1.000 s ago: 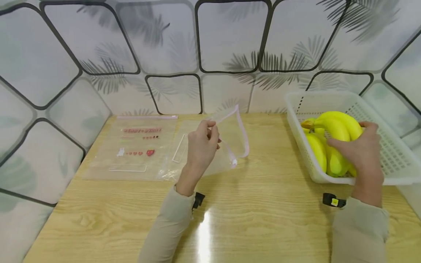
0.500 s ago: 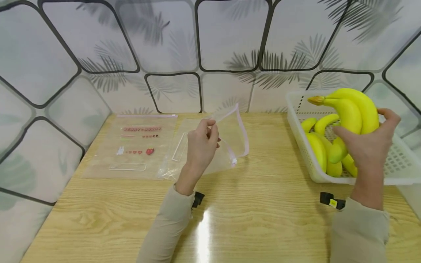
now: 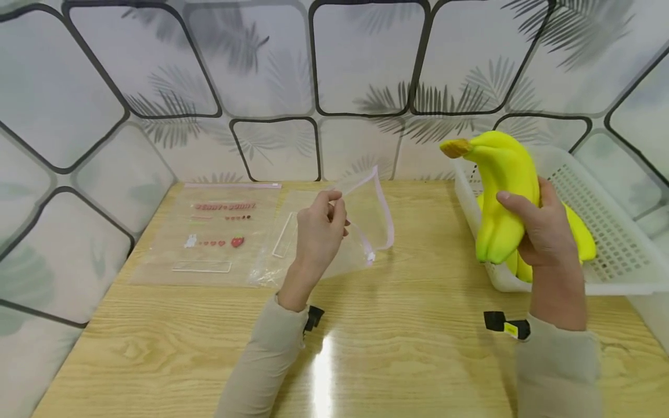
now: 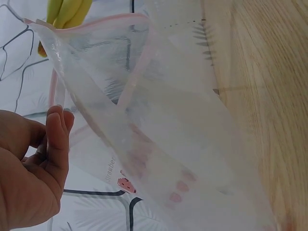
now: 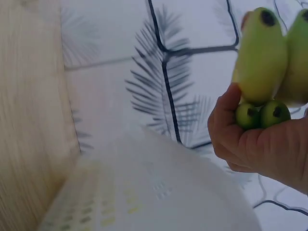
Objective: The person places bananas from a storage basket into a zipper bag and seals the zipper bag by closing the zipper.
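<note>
A bunch of yellow bananas is gripped in my right hand, thumb across its front, raised over the basket's left side. Its brown stem points left; greenish banana tips face the right wrist camera. My left hand pinches the upper edge of a clear zip bag with a pink seal. The bag's mouth gapes to the right, toward the bananas. Pink print shows through its film in the left wrist view.
A white perforated basket stands at the right with more bananas in it. Left of my left hand, a second zip bag with strawberry and bunny print lies flat on the wooden table. A patterned backdrop rises behind.
My right hand has lifted the banana bunch out of the basket, then brought it left and turned it more upright. My left hand and the open bag have stayed in place.
</note>
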A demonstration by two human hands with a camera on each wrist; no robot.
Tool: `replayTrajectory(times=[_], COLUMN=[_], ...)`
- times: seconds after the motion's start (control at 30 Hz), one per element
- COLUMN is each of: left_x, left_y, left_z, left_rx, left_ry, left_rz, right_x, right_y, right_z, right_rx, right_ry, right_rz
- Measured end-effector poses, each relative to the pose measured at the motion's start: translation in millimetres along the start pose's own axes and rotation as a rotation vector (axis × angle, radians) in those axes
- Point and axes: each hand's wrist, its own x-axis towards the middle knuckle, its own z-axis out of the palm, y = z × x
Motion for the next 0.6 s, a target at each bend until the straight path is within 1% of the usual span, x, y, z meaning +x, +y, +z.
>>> replayTrajectory(times=[0.03, 0.1, 0.17, 0.2, 0.27, 0.33, 0.4, 0.47, 0.53, 0.6], left_x=[-0.3, -1.0, -1.5, -1.7, -1.8, -1.7, -1.5, -1.2, -1.1, -1.3], left_y=[-0.3, -0.8, -1.1, -1.2, -1.6, -1.9, -1.9, -1.7, -1.3, -0.8], left_z=[0.1, 0.0, 0.5, 0.6, 0.9, 1.1, 1.4, 1.5, 1.7, 2.4], left_rx=[0.001, 0.004, 0.004, 0.006, 0.008, 0.01, 0.014, 0.015, 0.015, 0.019], left_ry=[0.001, 0.001, -0.002, -0.002, -0.002, -0.001, -0.004, -0.007, -0.009, -0.008], left_rz=[0.002, 0.005, 0.004, 0.005, 0.007, 0.012, 0.021, 0.026, 0.027, 0.027], right_x=[-0.2, 0.5, 0.1, 0.3, 0.6, -0.2, -0.2, -0.9, -1.5, -1.5], right_y=[1.9, 5.4, 8.4, 9.5, 11.4, 12.8, 15.5, 18.9, 23.4, 28.2], right_z=[1.9, 6.4, 10.5, 12.7, 16.9, 20.9, 25.2, 30.4, 36.6, 42.3], right_rx=[0.036, 0.057, 0.027, -0.016, -0.155, -0.334, -0.524, -0.677, -0.77, -0.808], right_ry=[-0.034, -0.081, -0.078, -0.067, -0.043, -0.025, -0.031, -0.045, -0.066, -0.097], right_rz=[-0.001, -0.007, 0.006, 0.02, 0.052, 0.094, 0.115, 0.131, 0.149, 0.171])
